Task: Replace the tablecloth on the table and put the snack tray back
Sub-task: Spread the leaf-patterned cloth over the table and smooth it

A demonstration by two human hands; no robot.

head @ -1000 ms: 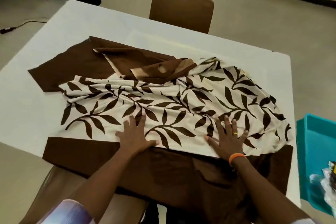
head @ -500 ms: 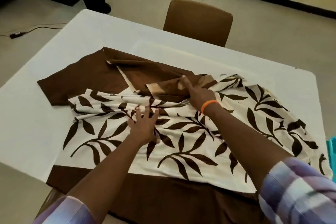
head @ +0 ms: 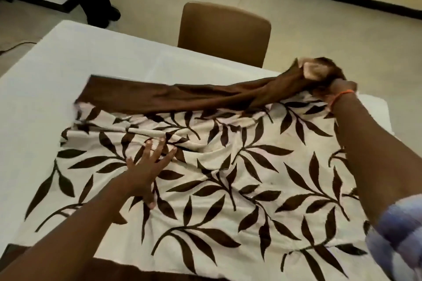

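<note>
You've got nothing to read here: no lettering, label, brand or number shows on the leaf-print tablecloth (head: pixel 228 178), and none on the white table (head: pixel 57 70) under it or the brown chair (head: pixel 223 32) beyond it.

The tablecloth (head: pixel 228 178), cream with dark brown leaf sprays and a plain brown border, lies rumpled across the white bench (head: pixel 68 64), its far brown edge bunched and lifted at the right.
</note>
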